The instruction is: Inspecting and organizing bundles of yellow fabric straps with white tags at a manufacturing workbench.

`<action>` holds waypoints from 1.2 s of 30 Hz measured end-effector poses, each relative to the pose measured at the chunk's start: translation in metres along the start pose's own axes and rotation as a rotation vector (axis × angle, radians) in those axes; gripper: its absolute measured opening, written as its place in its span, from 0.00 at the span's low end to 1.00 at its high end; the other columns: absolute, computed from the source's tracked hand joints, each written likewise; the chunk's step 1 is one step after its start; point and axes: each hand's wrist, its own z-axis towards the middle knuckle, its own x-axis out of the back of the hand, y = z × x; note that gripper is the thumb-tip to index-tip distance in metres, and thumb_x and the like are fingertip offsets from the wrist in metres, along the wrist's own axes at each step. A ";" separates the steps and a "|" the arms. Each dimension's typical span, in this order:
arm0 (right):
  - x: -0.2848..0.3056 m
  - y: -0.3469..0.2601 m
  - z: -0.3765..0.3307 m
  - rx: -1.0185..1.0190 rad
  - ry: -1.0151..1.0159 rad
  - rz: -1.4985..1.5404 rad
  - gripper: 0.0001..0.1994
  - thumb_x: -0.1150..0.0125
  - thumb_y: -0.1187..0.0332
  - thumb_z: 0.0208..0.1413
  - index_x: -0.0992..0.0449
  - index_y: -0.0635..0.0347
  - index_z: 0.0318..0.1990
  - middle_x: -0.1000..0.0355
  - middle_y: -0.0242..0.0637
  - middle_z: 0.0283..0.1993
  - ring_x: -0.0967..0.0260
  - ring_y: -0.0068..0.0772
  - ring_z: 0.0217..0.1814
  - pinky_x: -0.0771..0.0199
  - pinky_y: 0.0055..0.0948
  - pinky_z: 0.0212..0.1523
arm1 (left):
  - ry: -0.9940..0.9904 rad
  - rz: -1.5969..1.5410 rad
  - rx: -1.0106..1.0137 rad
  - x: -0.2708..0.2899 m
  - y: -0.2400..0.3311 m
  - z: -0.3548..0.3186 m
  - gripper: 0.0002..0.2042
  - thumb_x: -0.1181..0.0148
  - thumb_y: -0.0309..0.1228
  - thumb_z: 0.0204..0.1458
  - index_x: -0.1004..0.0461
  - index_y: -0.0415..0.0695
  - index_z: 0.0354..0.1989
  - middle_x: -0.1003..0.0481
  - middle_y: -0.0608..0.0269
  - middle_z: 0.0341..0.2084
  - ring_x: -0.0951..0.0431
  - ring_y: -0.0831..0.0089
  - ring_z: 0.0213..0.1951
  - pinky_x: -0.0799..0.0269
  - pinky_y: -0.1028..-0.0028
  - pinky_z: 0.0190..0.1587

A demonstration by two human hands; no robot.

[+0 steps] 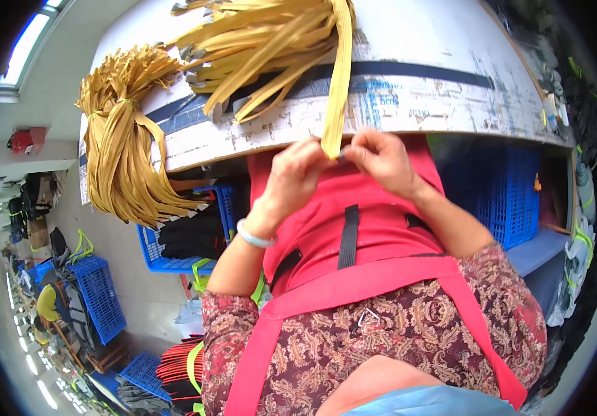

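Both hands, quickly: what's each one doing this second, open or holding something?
Left hand: closed, pinching the lower end of a yellow strip.
Right hand: closed beside that end; what it grips cannot be told.

The yellow strip point(340, 83) I have in hand is long, flat and narrow, like fabric tape. Its near end comes to a point between my left grip point(295, 173) and right grip point(385, 163), just off the edge of the worktop point(430, 41). From there it runs away over the white surface, nearly straight, past the picture's top; a small greyish piece point(342, 154) shows beside its tip.
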 end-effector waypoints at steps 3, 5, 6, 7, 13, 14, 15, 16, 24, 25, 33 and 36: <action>0.005 0.013 -0.010 -0.178 -0.148 0.088 0.10 0.42 0.66 0.64 0.29 0.61 0.31 0.34 0.24 0.23 0.37 0.13 0.26 0.36 0.18 0.26 | -0.059 -0.018 0.165 0.000 -0.012 -0.019 0.04 0.40 0.16 0.49 0.29 0.37 0.30 0.31 0.54 0.26 0.24 0.58 0.29 0.30 0.67 0.31; 0.026 0.024 -0.004 -0.314 -0.253 0.077 0.11 0.43 0.64 0.64 0.29 0.61 0.33 0.31 0.27 0.26 0.33 0.16 0.28 0.31 0.19 0.30 | -0.020 -0.052 0.208 0.018 -0.037 -0.031 0.05 0.38 0.17 0.49 0.27 0.37 0.33 0.28 0.56 0.29 0.23 0.64 0.29 0.28 0.72 0.33; 0.036 0.024 0.002 -0.259 -0.231 -0.007 0.10 0.43 0.64 0.64 0.26 0.61 0.37 0.29 0.28 0.29 0.32 0.17 0.32 0.29 0.21 0.35 | 0.023 -0.064 0.171 0.033 -0.050 -0.038 0.07 0.37 0.18 0.49 0.26 0.37 0.36 0.26 0.58 0.32 0.22 0.68 0.30 0.28 0.74 0.35; 0.052 0.022 0.014 -0.161 -0.177 -0.137 0.09 0.43 0.64 0.64 0.26 0.62 0.40 0.28 0.28 0.31 0.31 0.18 0.34 0.29 0.22 0.38 | 0.056 -0.133 0.358 0.047 -0.048 -0.041 0.11 0.36 0.18 0.48 0.24 0.37 0.41 0.25 0.59 0.39 0.22 0.72 0.32 0.27 0.77 0.38; 0.135 -0.014 0.208 0.076 0.193 -0.287 0.16 0.38 0.58 0.61 0.24 0.63 0.43 0.27 0.30 0.35 0.33 0.19 0.36 0.29 0.23 0.39 | 0.506 0.258 0.322 0.131 -0.115 -0.024 0.07 0.42 0.22 0.57 0.25 0.37 0.43 0.27 0.58 0.42 0.26 0.74 0.32 0.29 0.76 0.37; 0.149 -0.014 0.251 0.048 0.259 -0.308 0.18 0.37 0.54 0.59 0.24 0.63 0.43 0.27 0.30 0.34 0.33 0.20 0.35 0.29 0.24 0.38 | 0.564 0.394 0.334 0.138 -0.127 -0.019 0.07 0.42 0.23 0.58 0.25 0.38 0.43 0.28 0.58 0.43 0.26 0.73 0.32 0.29 0.76 0.37; 0.165 -0.017 0.296 -0.032 0.269 -0.435 0.24 0.37 0.48 0.56 0.24 0.64 0.42 0.27 0.31 0.34 0.32 0.22 0.34 0.28 0.26 0.36 | 0.589 0.452 0.379 0.140 -0.149 -0.022 0.08 0.41 0.23 0.56 0.25 0.39 0.44 0.28 0.56 0.43 0.26 0.66 0.36 0.28 0.72 0.39; 0.184 -0.018 0.336 -0.120 0.288 -0.568 0.29 0.37 0.42 0.54 0.24 0.66 0.42 0.27 0.33 0.34 0.31 0.25 0.34 0.27 0.27 0.35 | 0.556 0.572 0.375 0.137 -0.165 -0.023 0.08 0.40 0.23 0.54 0.25 0.39 0.43 0.29 0.54 0.42 0.27 0.60 0.41 0.29 0.67 0.43; 0.198 0.015 0.507 -0.453 0.212 -0.699 0.38 0.32 0.39 0.43 0.24 0.60 0.56 0.30 0.50 0.60 0.31 0.42 0.61 0.32 0.43 0.61 | 0.534 0.491 0.412 0.130 -0.156 -0.003 0.05 0.41 0.21 0.52 0.25 0.38 0.37 0.28 0.53 0.38 0.27 0.55 0.41 0.30 0.63 0.44; 0.185 0.016 0.514 -0.447 0.363 -0.799 0.33 0.31 0.47 0.43 0.22 0.61 0.53 0.28 0.49 0.56 0.29 0.42 0.57 0.29 0.42 0.56 | 0.546 0.487 0.412 0.131 -0.156 -0.004 0.05 0.41 0.21 0.52 0.25 0.38 0.37 0.28 0.53 0.38 0.27 0.56 0.41 0.30 0.64 0.44; 0.146 -0.061 0.482 0.066 0.372 0.065 0.15 0.29 0.68 0.43 0.20 0.64 0.39 0.23 0.38 0.35 0.24 0.31 0.35 0.22 0.32 0.40 | 0.561 0.440 0.435 0.137 -0.155 -0.015 0.04 0.42 0.21 0.52 0.25 0.39 0.36 0.28 0.55 0.37 0.27 0.58 0.40 0.30 0.66 0.42; 0.171 -0.161 0.490 0.377 0.285 0.030 0.22 0.30 0.63 0.51 0.26 0.65 0.50 0.26 0.41 0.45 0.26 0.35 0.46 0.21 0.35 0.47 | 0.582 0.484 0.394 0.139 -0.158 -0.023 0.04 0.42 0.21 0.52 0.25 0.39 0.36 0.28 0.54 0.38 0.26 0.57 0.40 0.29 0.65 0.43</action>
